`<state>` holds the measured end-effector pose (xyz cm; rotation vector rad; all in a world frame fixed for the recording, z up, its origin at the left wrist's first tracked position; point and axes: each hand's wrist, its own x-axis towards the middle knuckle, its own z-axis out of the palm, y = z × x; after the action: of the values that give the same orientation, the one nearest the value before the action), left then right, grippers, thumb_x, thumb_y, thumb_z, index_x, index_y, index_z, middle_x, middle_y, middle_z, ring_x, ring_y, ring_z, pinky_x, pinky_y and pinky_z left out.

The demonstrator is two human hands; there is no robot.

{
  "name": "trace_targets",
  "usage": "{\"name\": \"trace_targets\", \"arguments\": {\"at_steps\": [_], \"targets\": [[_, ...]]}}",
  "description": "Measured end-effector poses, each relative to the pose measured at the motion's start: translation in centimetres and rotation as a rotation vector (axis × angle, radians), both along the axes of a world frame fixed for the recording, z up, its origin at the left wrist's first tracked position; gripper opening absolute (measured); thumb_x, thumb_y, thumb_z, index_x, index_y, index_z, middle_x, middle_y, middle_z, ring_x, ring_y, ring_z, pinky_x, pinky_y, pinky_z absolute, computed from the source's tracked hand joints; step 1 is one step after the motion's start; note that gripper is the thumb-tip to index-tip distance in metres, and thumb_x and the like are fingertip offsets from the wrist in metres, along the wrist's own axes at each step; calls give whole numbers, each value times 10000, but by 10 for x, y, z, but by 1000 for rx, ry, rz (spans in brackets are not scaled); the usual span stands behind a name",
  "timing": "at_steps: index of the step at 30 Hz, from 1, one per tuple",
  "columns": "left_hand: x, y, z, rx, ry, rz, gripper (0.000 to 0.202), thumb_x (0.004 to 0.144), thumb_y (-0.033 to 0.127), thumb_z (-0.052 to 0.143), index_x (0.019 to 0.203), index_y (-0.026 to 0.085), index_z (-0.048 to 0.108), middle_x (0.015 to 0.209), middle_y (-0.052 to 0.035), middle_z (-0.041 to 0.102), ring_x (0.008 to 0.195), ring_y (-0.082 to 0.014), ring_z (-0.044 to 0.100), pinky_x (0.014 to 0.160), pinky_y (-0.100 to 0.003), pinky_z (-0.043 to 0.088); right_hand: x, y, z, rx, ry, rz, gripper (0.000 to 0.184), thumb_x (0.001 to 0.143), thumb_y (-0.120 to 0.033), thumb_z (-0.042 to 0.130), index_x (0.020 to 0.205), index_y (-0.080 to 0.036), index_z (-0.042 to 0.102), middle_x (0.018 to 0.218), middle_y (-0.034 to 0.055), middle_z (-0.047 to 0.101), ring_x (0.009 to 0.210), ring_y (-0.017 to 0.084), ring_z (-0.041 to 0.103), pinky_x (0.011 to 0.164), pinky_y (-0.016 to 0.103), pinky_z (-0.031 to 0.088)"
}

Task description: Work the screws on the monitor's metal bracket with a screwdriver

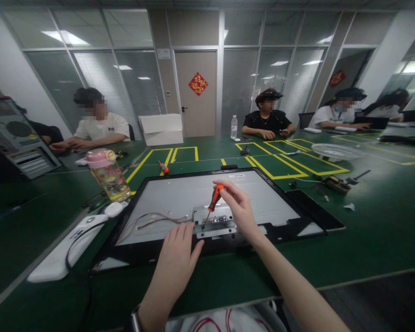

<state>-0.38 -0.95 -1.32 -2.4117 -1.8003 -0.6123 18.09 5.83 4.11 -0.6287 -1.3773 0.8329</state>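
Right hand: the right hand point(240, 207) has its grip closed around the orange-and-black handle of a screwdriver point(212, 203), fingers pinching it near the top.
Screwdriver: tilted, its handle up by the fingers and its tip down and to the left, meeting the metal bracket point(217, 221); whether the tip sits in a screw is too small to tell.
Left hand: the left hand point(174, 263) holds nothing; it lies flat and palm down with fingers stretched forward, fingertips on the lower edge of the panel just left of the bracket.
Metal bracket: a small grey plate with a circuit part in it, fixed low on the back of the monitor panel point(180, 196), near the bottom edge.
Monitor panel: lies face down on the green surface point(366, 230), its pale grey back up inside a black frame.
Wires: thin coloured wires point(148, 220) run across the panel back from the left to the bracket.
Left of the panel: a white stand piece point(60, 256) with a black cable point(78, 235) looped over it, and farther back a pink-lidded bottle point(108, 174).
Farther off: a second small screwdriver point(163, 168) lies among yellow tape lines, a white fan grille point(337, 151) rests to the right, and other people sit along the far side.
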Motion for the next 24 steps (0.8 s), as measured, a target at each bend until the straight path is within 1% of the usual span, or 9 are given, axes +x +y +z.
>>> {"name": "trace_targets", "arguments": {"at_steps": [3,5,9,16,20,24], "targets": [[0,0,-1,-3,-2,-4,316,974,297,525,1246,144,571,1186,-124,649,1100,-296,603,946,-469,492,0,-1,0,-31,16,45,230,910,-368,616,1090,-284,731,1081,45,722,1024,215,666,916,374,509],[0,1,-1,-6,2,-4,316,971,297,528,1242,140,575,1182,-126,651,1095,-297,607,943,-471,495,1,-2,0,-45,22,66,234,908,-363,618,1103,-286,721,1062,42,736,1036,218,672,934,385,506],[0,2,0,5,11,6,323,963,293,541,1246,142,576,1183,-128,656,1098,-299,612,938,-465,501,0,-3,1,-57,16,87,246,903,-374,630,1113,-273,708,1004,37,742,991,213,678,907,376,517],[0,1,-1,7,24,-1,327,966,298,537,1243,130,576,1170,-131,655,1082,-307,612,929,-480,502,0,-2,1,-48,-5,78,246,904,-387,637,1108,-266,705,1014,40,743,962,206,676,874,362,531],[-1,1,-2,21,15,-1,326,965,299,538,1242,133,575,1166,-128,653,1085,-304,613,924,-471,504,0,-2,0,-53,-6,80,252,907,-393,637,1113,-264,703,1019,45,744,968,208,677,879,368,534],[-1,1,-2,3,3,-8,314,975,300,523,1243,143,565,1173,-126,645,1085,-299,605,929,-476,497,0,-3,1,-58,-8,77,254,906,-394,637,1115,-263,701,1019,41,745,973,204,676,890,364,526]]}}
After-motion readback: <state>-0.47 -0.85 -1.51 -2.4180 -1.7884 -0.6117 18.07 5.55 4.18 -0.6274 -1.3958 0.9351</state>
